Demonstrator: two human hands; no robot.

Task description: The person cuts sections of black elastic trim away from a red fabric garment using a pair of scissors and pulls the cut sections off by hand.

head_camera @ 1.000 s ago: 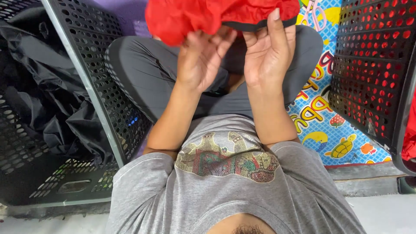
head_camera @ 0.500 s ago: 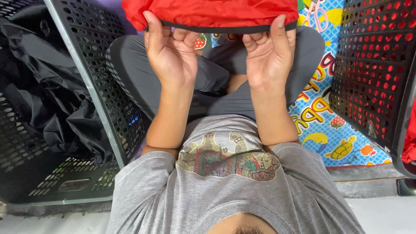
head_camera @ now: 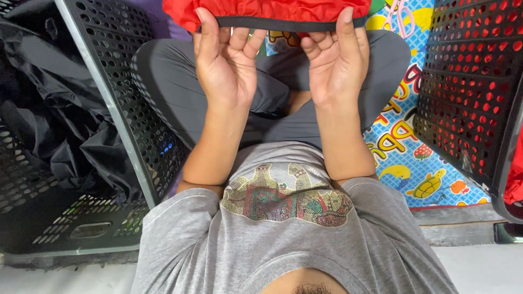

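Note:
A red garment (head_camera: 267, 10) with a black elastic band is held up at the top of the head view, above my crossed legs in grey trousers (head_camera: 174, 92). My left hand (head_camera: 226, 60) pinches the band at its left end, palm toward me. My right hand (head_camera: 335, 57) pinches the band at its right end. The band is stretched flat between the two hands. Most of the garment is cut off by the top edge.
A black perforated basket (head_camera: 117, 109) on my left holds dark clothes (head_camera: 43, 109). Another black perforated basket (head_camera: 474, 92) on my right has red cloth inside. A colourful play mat (head_camera: 414, 169) covers the floor under me.
The red garment was bunched a second ago. My hands have moved apart and pulled its black band out straight between them.

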